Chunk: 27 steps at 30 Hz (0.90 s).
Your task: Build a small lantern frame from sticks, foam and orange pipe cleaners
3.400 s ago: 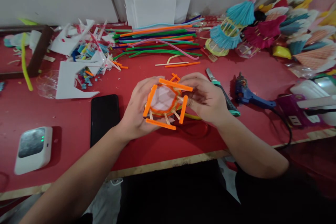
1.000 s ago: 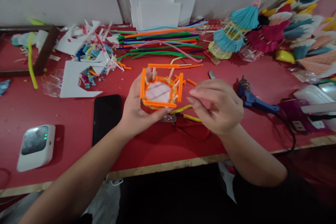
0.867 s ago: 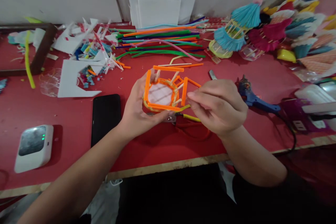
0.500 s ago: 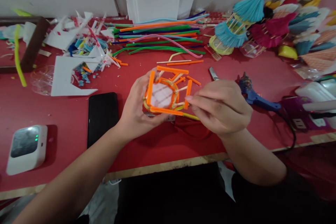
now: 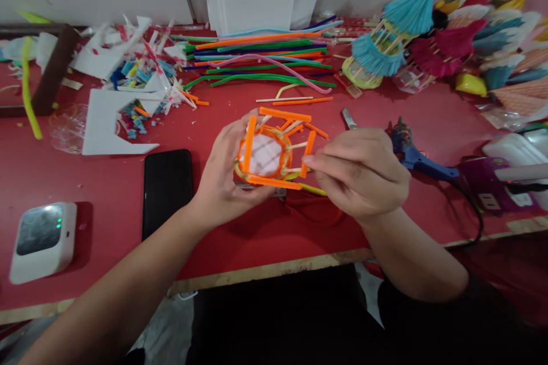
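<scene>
The left hand [image 5: 222, 175] is wrapped around the near-left side of the frame [image 5: 262, 154], gripping it between the two hands, above the table [image 5: 244, 248], with the orange bars facing up. The right hand [image 5: 363, 175] has its fingers drawn together; a fingertip touches the outer face of the right bar [image 5: 308, 154]. Whether the thumb closes on the bar cannot be told. Two pale posts [image 5: 298, 146] reach from the frame's rim to this bar.

Step in hand: judged to be seating or aligning the right bar on its posts. The next move calls for a steady left grip and light right-hand pressure, square to the posts; excess force could bend or loosen the joint.

The glue gun [image 5: 411, 158] lies to the right of the right hand. Pliers [image 5: 313, 190] lie between the hands, partly hidden. Offcuts [image 5: 317, 130] lie just beyond the frame.
</scene>
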Tool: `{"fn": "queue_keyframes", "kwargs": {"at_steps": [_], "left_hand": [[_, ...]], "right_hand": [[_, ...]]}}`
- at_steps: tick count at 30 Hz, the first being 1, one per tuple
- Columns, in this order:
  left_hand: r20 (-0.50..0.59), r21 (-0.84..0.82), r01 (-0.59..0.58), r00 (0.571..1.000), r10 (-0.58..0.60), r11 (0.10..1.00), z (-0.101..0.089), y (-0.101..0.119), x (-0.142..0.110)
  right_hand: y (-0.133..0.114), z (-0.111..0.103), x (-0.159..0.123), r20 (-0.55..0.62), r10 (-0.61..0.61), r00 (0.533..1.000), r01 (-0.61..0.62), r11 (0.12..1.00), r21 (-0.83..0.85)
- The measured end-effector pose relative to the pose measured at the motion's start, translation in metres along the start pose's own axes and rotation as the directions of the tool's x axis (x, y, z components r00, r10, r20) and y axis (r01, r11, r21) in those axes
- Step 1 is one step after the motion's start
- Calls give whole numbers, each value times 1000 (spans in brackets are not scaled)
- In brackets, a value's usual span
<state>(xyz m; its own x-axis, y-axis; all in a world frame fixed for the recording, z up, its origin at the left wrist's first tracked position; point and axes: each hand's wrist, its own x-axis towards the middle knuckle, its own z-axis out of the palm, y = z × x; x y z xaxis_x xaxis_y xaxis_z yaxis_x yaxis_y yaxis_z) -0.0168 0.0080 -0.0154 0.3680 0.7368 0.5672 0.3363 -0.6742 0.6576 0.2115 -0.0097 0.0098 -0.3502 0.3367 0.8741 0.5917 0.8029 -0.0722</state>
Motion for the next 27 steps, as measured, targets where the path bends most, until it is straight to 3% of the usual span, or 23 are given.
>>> {"fn": "queue_keyframes", "kwargs": {"at_steps": [10,24,27], "left_hand": [[-21,-19,-12,1000,12,1000,-2,0,2],[-60,-76,-18,998,14,997,1,-7,-3],[-69,-90,-21,998,15,996,2,-7,-3]], "right_hand": [[5,2,-1,-26,-62,998,62,998,2],[5,3,-2,-53,-36,998,37,999,19],[2,2,-1,-74,30,997,-25,998,65]]}}
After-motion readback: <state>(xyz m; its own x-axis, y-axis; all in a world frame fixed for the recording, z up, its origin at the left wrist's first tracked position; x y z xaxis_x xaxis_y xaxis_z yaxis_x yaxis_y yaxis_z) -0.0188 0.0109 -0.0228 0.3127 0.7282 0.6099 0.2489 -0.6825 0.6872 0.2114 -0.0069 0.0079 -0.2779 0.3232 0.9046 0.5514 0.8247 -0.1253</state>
